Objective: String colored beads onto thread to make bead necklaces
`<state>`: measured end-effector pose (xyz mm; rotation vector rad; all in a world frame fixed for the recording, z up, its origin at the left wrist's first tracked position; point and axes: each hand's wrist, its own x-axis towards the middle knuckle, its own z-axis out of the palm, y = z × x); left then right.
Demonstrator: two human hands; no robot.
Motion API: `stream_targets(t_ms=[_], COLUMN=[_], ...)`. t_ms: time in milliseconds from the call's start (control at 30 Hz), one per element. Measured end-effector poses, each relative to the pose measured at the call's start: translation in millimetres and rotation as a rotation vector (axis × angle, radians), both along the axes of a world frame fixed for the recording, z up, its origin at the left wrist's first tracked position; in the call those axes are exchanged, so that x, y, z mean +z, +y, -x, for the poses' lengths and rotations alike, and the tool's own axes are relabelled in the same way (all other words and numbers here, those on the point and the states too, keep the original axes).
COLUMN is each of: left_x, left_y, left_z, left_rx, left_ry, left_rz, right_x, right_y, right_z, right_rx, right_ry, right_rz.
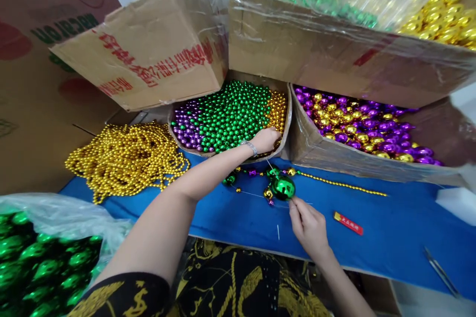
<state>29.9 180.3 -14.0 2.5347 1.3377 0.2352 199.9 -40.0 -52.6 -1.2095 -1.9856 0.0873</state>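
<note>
My left hand [266,139], with a bracelet at the wrist, reaches into a cardboard box of small beads. Its curled fingers are down at the gold beads [278,109]; the fingertips are partly hidden, and what they grip cannot be made out. In the same box lie green beads [234,114] and purple beads [188,126]. Below, my right hand [309,224] is closed in a pinch on a thin thread, right beside a large shiny green ball [283,187]. Around that ball lies a bead strand with gold, purple and green balls, ending in a gold bead chain [342,182].
A heap of gold bead strands [128,158] lies left on the blue tabletop [230,215]. Purple and gold balls [357,124] fill a box at right. Larger boxes stand behind. Bagged green balls [48,262] sit lower left. A red packet [348,223] and tweezers-like tool [442,271] lie right.
</note>
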Motion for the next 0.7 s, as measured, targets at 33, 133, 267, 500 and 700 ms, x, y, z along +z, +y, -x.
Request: stream_targets(t_ms=[33,133,267,500,700], left_x=[0.3,5.4,18.5,30.3,26.7], left_y=[-0.6,-5.9,-34.2,-98.2,-112.9], left_z=[3.5,14.0,27.6,39.5,36.6], left_rx=[0.001,0.033,0.212,0.384,0.429], left_ry=[-0.019,-0.135,-0.998,-1.704,-1.694], left_rz=[-0.001,0.007,0.439,0.974,0.999], right_x=[0.2,1.7,5.7,7.6,9.4], right_y=[1.0,3.0,2.7,2.9,0.5], right_z=[-0.9,-3.2,-5.5,-2.6,0.6], right_rx=[-0.003,-0.014,-0.052,-0.059,-0.044], right_ry=[-0.002,-0.007,-0.002,-0.02,-0.029], right_rz=[0.002,-0.01,-0.03,-0.021,-0.017])
